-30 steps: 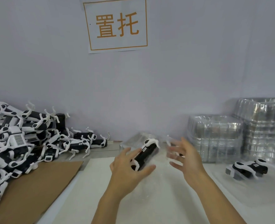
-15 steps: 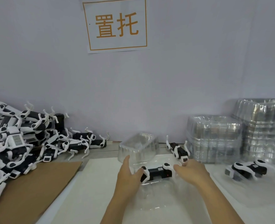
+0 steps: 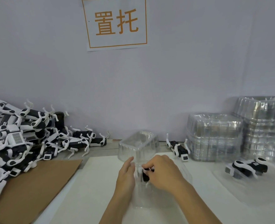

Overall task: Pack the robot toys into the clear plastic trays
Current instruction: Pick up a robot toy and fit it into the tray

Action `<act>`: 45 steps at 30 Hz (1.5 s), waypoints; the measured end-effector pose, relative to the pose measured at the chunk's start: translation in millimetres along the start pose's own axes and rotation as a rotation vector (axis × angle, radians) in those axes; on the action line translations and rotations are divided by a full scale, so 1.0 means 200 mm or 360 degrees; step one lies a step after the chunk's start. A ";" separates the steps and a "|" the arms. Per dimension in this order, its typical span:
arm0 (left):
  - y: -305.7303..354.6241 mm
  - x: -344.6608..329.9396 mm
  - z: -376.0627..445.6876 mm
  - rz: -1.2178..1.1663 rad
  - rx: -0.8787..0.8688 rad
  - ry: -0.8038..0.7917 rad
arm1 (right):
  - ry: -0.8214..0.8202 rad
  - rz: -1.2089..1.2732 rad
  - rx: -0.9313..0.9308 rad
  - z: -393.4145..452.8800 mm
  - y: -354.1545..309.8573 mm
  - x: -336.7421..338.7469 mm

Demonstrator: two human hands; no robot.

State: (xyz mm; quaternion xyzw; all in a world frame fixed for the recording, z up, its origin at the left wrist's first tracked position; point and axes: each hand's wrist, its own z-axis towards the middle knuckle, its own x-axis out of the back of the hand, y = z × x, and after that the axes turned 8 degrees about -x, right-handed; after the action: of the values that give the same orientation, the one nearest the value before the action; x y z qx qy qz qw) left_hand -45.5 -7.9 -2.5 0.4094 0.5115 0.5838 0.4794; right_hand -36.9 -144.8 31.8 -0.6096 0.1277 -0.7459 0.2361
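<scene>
The right hand (image 3: 163,172) is curling its fingers over a toy (image 3: 145,175) in a clear tray (image 3: 186,176); the left hand (image 3: 126,172), fingers straight and together, is touching the tray beside it.

The white table (image 3: 91,191) carries a cardboard sheet (image 3: 36,183), heaped robot toys (image 3: 20,139) and stacked clear trays (image 3: 214,136).

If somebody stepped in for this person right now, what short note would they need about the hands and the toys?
Right hand: fingers curled on the robot toy, pressing it into the clear tray on the white mat.
Left hand: open, fingers straight, beside that toy at the tray's left.
Done: one packed toy lies in its tray at the right.
Left: seat this toy; a loose toy, the pile of toys at the left, and the empty tray stacks wait.
</scene>
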 end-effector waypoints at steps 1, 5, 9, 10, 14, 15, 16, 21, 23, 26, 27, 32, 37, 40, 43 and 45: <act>0.00 0.00 0.00 0.0004 0.0000 0.0016 | -0.0022 -0.0005 0.0004 0.00 0.00 0.00; -0.03 0.00 0.01 -0.0017 0.0051 0.0101 | 0.0072 -0.0032 0.0061 -0.03 0.00 -0.03; -0.03 0.00 0.03 -0.0266 0.0095 0.0167 | -0.0073 -0.0044 0.0197 -0.06 -0.06 -0.04; -0.03 0.00 0.03 -0.0356 0.0112 0.0234 | -0.0121 -0.0052 0.0208 -0.06 -0.08 -0.04; -0.07 0.05 0.04 -0.0522 0.0165 0.0337 | -0.0135 -0.0111 0.0055 -0.07 -0.11 -0.03; -0.07 0.05 0.05 -0.0519 0.0170 0.0350 | -0.0159 -0.0097 -0.0016 -0.07 -0.10 -0.01; -0.07 0.06 0.05 -0.0515 0.0166 0.0367 | -0.0197 -0.0078 -0.0084 -0.06 -0.08 0.02; -0.08 0.06 0.05 -0.0521 0.0163 0.0372 | -0.0219 -0.0140 -0.0446 -0.03 0.16 0.24; -0.09 0.06 0.05 -0.0515 0.0151 0.0370 | -0.0149 -0.0181 -0.0571 -0.04 0.24 0.31; -0.10 0.06 0.05 -0.0500 0.0148 0.0371 | -0.0006 -0.0082 -0.0529 -0.03 0.25 0.31; -0.10 0.06 0.06 -0.0492 0.0150 0.0374 | 0.0028 -0.0013 -0.0434 -0.03 0.22 0.29; -0.10 0.05 0.06 -0.0430 0.0119 0.0396 | -0.0137 0.0058 -0.0050 -0.07 0.00 0.10; -0.12 0.03 0.05 -0.0213 0.0010 0.0375 | -0.0165 -0.0216 -0.0107 -0.05 0.06 0.08; -0.12 0.04 0.05 -0.0145 -0.0003 0.0362 | -0.0236 -0.0031 -0.0209 -0.03 0.15 0.17; -0.13 0.05 0.05 -0.0132 0.0010 0.0363 | -0.0159 0.0017 -0.0326 -0.02 0.26 0.24; -0.13 0.04 0.05 -0.0102 0.0018 0.0380 | -0.0031 0.0064 -0.0471 -0.01 0.33 0.29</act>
State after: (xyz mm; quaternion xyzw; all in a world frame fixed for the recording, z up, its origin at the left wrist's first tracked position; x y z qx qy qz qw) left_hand -33.9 3.4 -26.6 0.3232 0.5812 0.6097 0.4313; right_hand -34.8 -231.3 47.6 -0.6422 0.2464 -0.7081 0.1598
